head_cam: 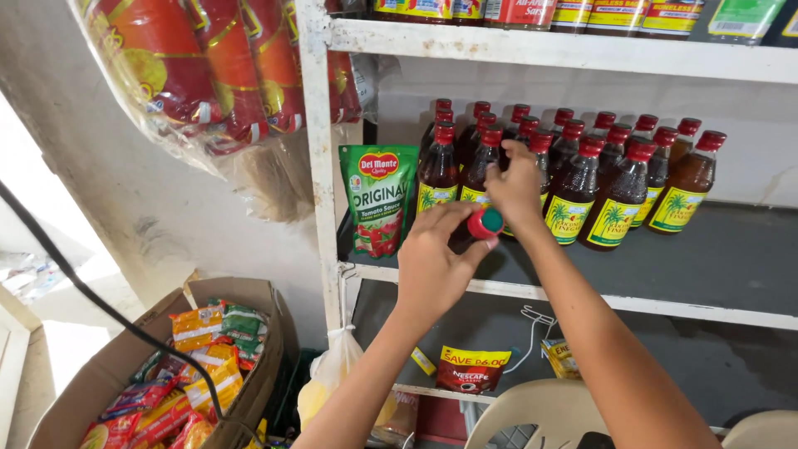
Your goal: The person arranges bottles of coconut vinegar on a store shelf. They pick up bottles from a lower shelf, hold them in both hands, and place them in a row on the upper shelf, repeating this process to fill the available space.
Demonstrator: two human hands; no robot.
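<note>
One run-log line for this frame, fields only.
left hand: grips red-capped bottle | right hand: on shelved bottles | shelf: green sauce pouch at left

green sauce pouch, snack-filled cardboard box, coffee sachet

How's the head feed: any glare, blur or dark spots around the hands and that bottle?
Head view: daylight blows out the left edge; the left hand, red-capped bottle and right hand are evenly lit and sharp; the lower shelf sits in shadow; frame edges bend slightly.
</note>
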